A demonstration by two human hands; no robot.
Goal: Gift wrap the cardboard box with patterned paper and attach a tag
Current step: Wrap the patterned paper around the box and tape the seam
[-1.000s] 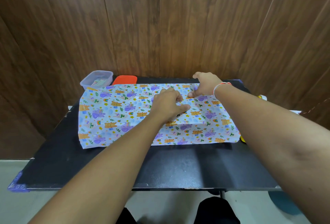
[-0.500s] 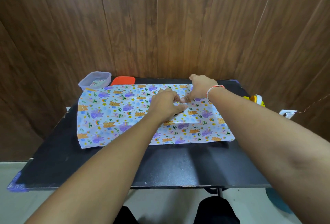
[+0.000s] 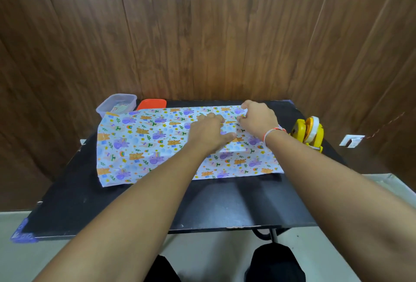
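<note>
black table [image 3: 117, 205] against a wood-panel wall [image 3: 202, 34]. patterned wrapping paper [image 3: 139, 146] spread flat over most of the far half of the table, cartoon animals and rainbows on a pale ground. cardboard box itself not visible; a raised ridge under the paper near the right-centre suggests it sits under there, beneath the hands, but can't confirm. left hand [image 3: 208, 133] palm down on the paper over that bump, fingers curled, thumb out, pressing; whether it pinches any paper can't tell. right hand [image 3: 258, 119] just beside it toward the far edge, fingers curled and apparently pinching a fold of paper, string bracelet on the wrist. yellow tape dispenser [image 3: 308, 132] on the table's right side, near the right wrist, not touching the paper. clear plastic container [image 3: 117, 106] at far left corner with something inside, orange lid [image 3: 153, 103] just beside it, paper edge overlapping both.

step, judged: early wrapping, pulling the far edge over the box and holding it down. next move likely needs one hand to pin the fold while the other reaches for tape. no tag seen.
</note>
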